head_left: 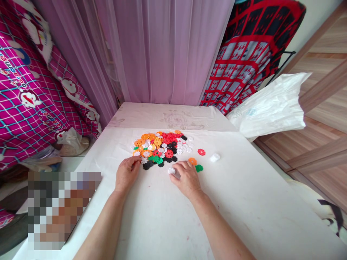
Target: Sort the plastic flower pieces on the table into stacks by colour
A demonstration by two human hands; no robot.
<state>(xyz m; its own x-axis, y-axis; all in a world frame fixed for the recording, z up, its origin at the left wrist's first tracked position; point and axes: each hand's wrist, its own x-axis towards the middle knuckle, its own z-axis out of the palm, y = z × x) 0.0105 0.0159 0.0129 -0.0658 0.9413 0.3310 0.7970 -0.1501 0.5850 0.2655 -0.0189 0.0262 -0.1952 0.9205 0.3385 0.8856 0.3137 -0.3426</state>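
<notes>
A heap of notched plastic snowflake discs (155, 144) in orange, red, white, black and green lies on the white-covered table. My left hand (127, 175) is at the heap's near left edge, its fingertips drawn together against the discs; whether a disc is between them is hidden. Between the thumb and fingers of my right hand (187, 177) is a small stack of white snowflake discs (171, 170). Just beyond that hand lie an orange disc (192, 161) and a green disc (199, 168). Farther off is a single red disc (201, 152).
A white clump of discs (215, 157) sits apart on the right of the tabletop (244, 202). A white plastic bag (273, 104) stands at the far right edge. Purple curtains (168, 50) hang behind the table. A blurred-out rectangular patch (65, 211) covers the left edge.
</notes>
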